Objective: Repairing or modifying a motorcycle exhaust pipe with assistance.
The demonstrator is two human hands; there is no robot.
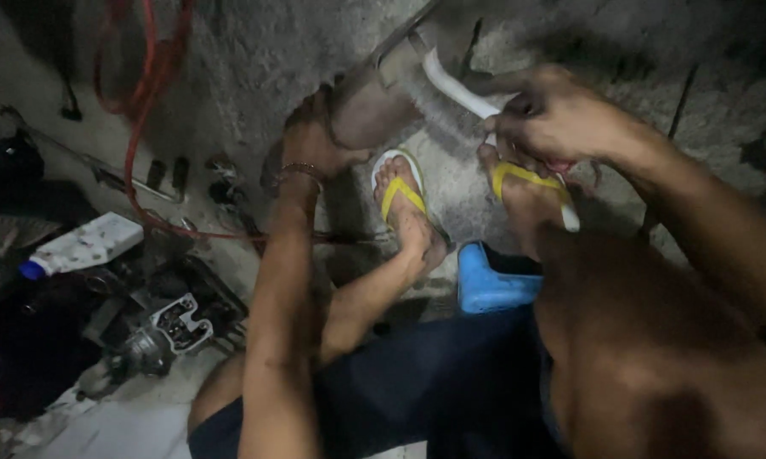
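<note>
My left hand [315,140] grips a dull grey metal part [374,102], holding it up off the concrete floor. My right hand [553,115] is closed around the white handle of a brush [451,85], whose bristles rest against the metal part. Below the hands are my two feet in yellow-strapped sandals [400,191]. A bracelet sits on my left wrist.
A blue plastic stool [489,285] sits under my legs. A red hose [141,85] loops at the upper left. A white bottle with a blue cap [81,246] lies at the left beside dark engine parts [166,331] and tools on the floor.
</note>
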